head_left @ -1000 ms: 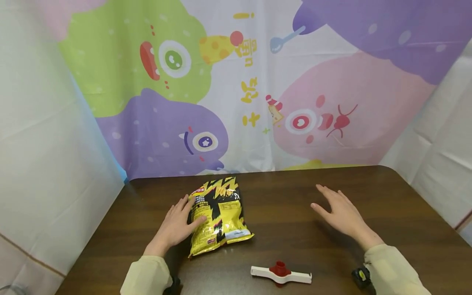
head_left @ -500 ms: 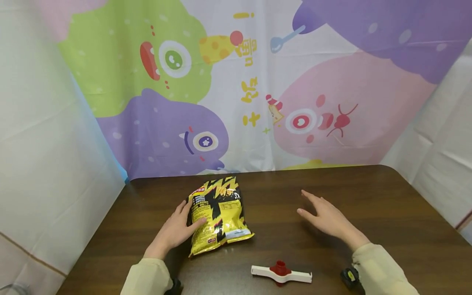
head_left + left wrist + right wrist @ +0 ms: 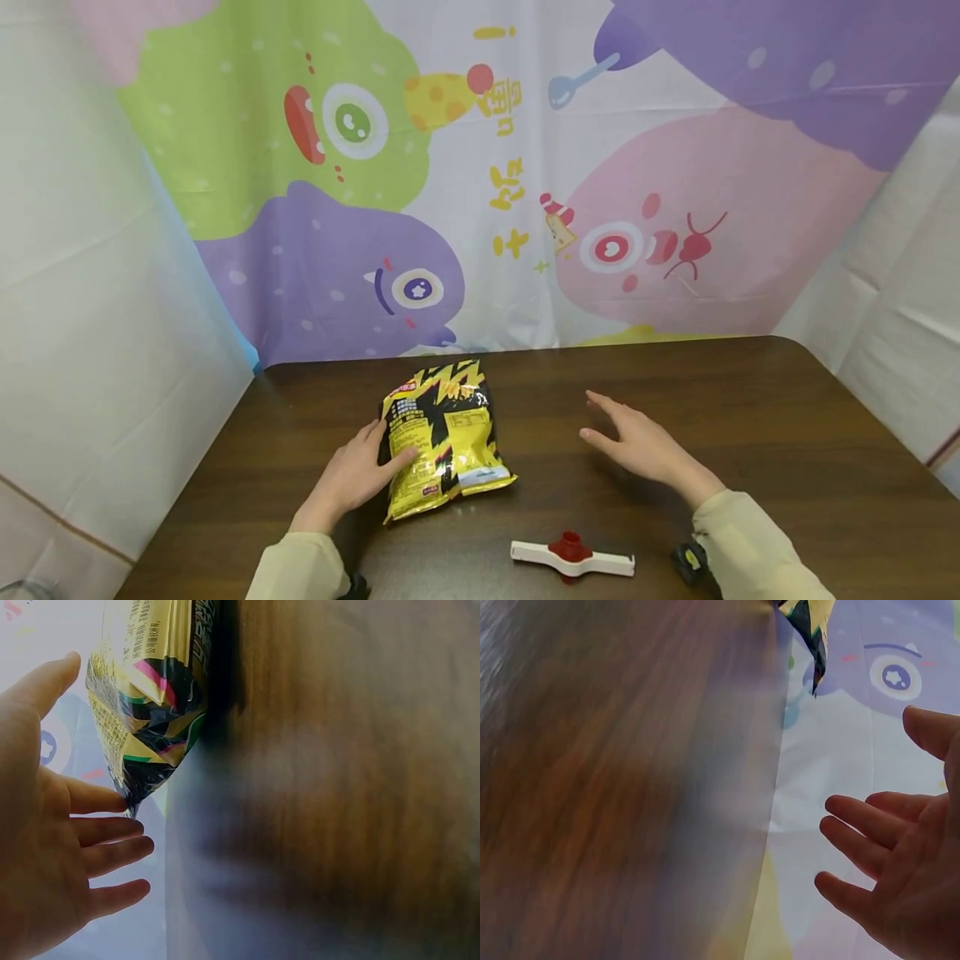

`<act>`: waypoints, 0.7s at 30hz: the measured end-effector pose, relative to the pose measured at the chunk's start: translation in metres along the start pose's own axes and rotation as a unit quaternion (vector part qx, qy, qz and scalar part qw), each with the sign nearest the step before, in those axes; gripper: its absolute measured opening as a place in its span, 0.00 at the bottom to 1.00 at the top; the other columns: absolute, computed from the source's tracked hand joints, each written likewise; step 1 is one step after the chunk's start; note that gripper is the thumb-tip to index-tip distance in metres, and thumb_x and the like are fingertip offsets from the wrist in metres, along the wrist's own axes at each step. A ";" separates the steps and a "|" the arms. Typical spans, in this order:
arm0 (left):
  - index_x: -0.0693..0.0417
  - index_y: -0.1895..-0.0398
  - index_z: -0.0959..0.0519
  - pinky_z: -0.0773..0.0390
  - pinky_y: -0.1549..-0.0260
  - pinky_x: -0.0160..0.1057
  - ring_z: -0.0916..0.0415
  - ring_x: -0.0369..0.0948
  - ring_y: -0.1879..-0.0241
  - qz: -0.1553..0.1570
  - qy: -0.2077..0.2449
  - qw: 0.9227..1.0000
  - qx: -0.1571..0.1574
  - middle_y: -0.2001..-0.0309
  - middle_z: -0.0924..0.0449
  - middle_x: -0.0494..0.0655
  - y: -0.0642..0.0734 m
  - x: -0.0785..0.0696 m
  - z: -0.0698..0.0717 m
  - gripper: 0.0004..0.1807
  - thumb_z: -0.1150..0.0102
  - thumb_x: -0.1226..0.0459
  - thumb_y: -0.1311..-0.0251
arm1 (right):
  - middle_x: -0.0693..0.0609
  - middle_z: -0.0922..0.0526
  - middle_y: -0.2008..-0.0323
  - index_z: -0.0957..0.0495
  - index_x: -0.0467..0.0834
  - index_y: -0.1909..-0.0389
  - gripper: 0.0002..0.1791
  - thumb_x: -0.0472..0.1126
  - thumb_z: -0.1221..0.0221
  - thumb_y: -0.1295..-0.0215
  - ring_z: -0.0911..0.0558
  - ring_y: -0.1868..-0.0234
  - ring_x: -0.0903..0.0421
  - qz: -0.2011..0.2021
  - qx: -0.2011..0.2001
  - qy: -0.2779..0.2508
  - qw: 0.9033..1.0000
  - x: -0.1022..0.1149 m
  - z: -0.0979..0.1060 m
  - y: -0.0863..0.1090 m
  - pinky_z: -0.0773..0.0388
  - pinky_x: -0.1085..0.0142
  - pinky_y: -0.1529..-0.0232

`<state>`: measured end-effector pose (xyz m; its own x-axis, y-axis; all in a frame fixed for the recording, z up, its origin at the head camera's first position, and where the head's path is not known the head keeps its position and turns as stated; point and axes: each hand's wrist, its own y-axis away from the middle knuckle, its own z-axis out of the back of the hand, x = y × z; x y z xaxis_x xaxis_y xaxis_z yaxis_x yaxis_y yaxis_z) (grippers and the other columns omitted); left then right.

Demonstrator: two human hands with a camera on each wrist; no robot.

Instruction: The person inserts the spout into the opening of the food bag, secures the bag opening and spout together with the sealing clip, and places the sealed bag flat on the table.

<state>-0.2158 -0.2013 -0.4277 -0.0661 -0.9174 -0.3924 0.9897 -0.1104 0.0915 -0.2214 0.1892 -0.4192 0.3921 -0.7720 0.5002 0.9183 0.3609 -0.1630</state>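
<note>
A yellow and black snack bag lies on the table, left of centre in the head view. My left hand is at its left side, fingers extended, the thumb overlapping the bag's edge in this view. The left wrist view shows the bag beside the spread fingers of the left hand. Well right of the bag, my right hand is held over the table with its fingers loosely extended and nothing in it. A corner of the bag shows beyond the right hand in the right wrist view.
A white bar-shaped clip with a red middle knob lies near the front of the brown table. Behind the table hangs a cartoon-printed cloth, with white cloth walls on both sides.
My right hand has moved left across the table, closer to the bag. The left hand has slid slightly down along the bag's side. The bag and the clip have stayed put.
</note>
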 end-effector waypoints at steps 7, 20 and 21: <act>0.65 0.34 0.45 0.44 0.45 0.63 0.45 0.62 0.38 -0.004 -0.005 1.000 -0.003 0.35 0.44 0.65 0.003 0.000 -0.001 0.53 0.61 0.30 0.48 | 0.44 0.26 0.44 0.41 0.37 0.36 0.36 0.57 0.50 0.37 0.29 0.42 0.46 0.020 0.014 -0.001 1.000 0.011 -0.007 -0.006 0.43 0.48 0.39; 0.65 0.35 0.42 0.48 0.45 0.65 0.44 0.63 0.39 0.010 -0.014 1.000 -0.007 0.37 0.40 0.66 0.007 0.007 -0.004 0.54 0.64 0.28 0.50 | 0.47 0.27 0.43 0.32 0.42 0.40 0.30 0.57 0.49 0.37 0.28 0.42 0.49 0.007 0.067 0.005 0.998 0.031 -0.025 -0.015 0.34 0.52 0.44; 0.66 0.36 0.41 0.47 0.45 0.65 0.43 0.63 0.39 0.009 -0.016 1.000 -0.010 0.38 0.39 0.66 0.007 0.008 -0.004 0.54 0.65 0.28 0.50 | 0.47 0.26 0.44 0.32 0.42 0.41 0.29 0.56 0.49 0.37 0.28 0.43 0.49 0.011 0.068 0.005 0.998 0.033 -0.026 -0.016 0.34 0.52 0.45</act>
<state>-0.2090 -0.2076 -0.4334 -0.0526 -0.9309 -0.3615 0.9929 -0.0874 0.0805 -0.2221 0.1446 -0.4223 0.4135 -0.7676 0.4896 0.8935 0.4456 -0.0560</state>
